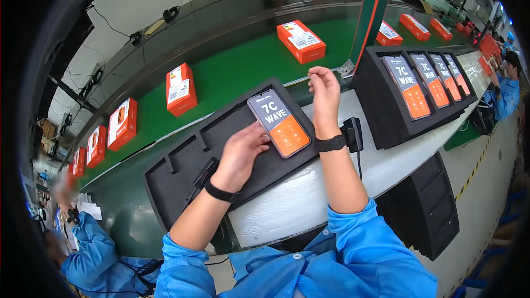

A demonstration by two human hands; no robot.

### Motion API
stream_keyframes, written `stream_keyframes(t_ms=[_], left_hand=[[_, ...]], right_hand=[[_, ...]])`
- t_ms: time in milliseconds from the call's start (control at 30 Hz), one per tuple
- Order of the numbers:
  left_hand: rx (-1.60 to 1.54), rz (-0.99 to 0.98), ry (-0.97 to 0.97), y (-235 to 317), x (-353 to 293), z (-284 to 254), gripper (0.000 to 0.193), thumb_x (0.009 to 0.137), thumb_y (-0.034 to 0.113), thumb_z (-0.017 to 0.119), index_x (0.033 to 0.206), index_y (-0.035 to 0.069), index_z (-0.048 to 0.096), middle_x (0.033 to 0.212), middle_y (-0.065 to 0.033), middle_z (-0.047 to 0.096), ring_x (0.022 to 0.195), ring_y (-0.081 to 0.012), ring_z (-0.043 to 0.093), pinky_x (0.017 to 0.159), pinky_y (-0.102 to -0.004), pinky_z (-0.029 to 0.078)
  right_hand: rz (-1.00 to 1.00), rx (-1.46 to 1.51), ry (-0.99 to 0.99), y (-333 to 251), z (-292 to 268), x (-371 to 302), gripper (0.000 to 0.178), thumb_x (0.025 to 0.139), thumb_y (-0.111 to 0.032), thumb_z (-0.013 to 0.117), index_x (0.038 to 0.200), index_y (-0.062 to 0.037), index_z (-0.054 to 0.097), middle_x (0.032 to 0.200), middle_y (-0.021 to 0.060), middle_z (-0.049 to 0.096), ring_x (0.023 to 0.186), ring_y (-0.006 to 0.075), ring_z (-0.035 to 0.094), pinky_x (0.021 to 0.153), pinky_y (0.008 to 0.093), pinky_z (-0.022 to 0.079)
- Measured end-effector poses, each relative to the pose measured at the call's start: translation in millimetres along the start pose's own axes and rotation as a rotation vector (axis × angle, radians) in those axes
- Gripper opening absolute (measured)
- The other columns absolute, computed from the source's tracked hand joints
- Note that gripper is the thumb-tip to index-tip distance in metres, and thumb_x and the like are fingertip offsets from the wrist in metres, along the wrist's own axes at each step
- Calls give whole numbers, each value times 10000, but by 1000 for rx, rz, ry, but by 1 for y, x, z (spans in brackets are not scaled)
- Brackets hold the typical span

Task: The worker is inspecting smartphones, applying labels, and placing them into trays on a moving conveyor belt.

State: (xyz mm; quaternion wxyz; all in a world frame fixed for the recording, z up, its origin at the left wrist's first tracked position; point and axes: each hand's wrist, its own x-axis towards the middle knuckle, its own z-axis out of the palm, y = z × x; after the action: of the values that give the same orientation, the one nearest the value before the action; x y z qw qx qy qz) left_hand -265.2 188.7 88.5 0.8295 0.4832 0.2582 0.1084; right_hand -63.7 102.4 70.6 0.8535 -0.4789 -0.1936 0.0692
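A smartphone with an orange-and-white printed front lies face up at the right end of a black foam tray. My left hand rests over the tray, its fingers loosely stretched and their tips at the phone's left edge. Beyond the phone's right side, my right hand is raised near the conveyor's edge. Its fingers are loosely bent, apart from the thumb, and nothing shows between them. Both wrists wear black bands, each with a black clip and cord.
Orange-red boxes stand along the green conveyor. At right, a stack of black trays holds several similar phones. A green post rises beside it. More black trays stand lower right. Co-workers in blue sit at left and far right.
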Motion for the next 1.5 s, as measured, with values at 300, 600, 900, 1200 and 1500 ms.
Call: stream_keyframes(t_ms=[300, 600, 900, 1200, 1500], left_hand=[[131, 167, 11, -7, -26, -28, 322, 988, 202, 507, 1165, -51, 601, 1067, -115, 675, 950, -169, 654, 847, -296, 523], [171, 453, 226, 69, -42, -135, 310, 1007, 199, 498, 1161, -52, 594, 1101, -49, 650, 958, -105, 602, 868, -264, 466], [244, 674, 745, 134, -135, -337, 315, 1013, 202, 472, 1179, -32, 599, 1067, -67, 678, 945, -121, 638, 836, -256, 492], [496, 726, 1168, 195, -73, -513, 336, 987, 164, 471, 1114, -102, 632, 1013, -157, 690, 933, -175, 641, 826, -305, 488], [1443, 639, 1459, 196, 7, -528, 234, 909, 192, 546, 1040, 112, 722, 993, -166, 678, 995, -320, 612, 918, -431, 454]], right_hand=[[-307, -664, -284, -4, 19, -38, 126, 772, -12, 596, 884, -32, 650, 907, 90, 665, 852, 208, 637, 779, 348, 507], [-185, -1971, -729, -52, 26, -65, 335, 713, -258, 734, 981, -71, 660, 998, 107, 663, 986, 211, 636, 799, 380, 465], [-257, -1762, -805, -33, 51, -69, 485, 645, -238, 818, 1011, -35, 574, 1063, 138, 579, 1083, 311, 545, 837, 445, 506], [51, -1446, -685, -39, 47, -80, 427, 716, -78, 747, 1048, 23, 498, 937, 216, 650, 853, 383, 632, 748, 427, 495], [156, -544, -632, -25, 154, -48, 535, 853, 46, 598, 1349, 53, 397, 1224, 111, 577, 1092, 158, 582, 936, 292, 460]])
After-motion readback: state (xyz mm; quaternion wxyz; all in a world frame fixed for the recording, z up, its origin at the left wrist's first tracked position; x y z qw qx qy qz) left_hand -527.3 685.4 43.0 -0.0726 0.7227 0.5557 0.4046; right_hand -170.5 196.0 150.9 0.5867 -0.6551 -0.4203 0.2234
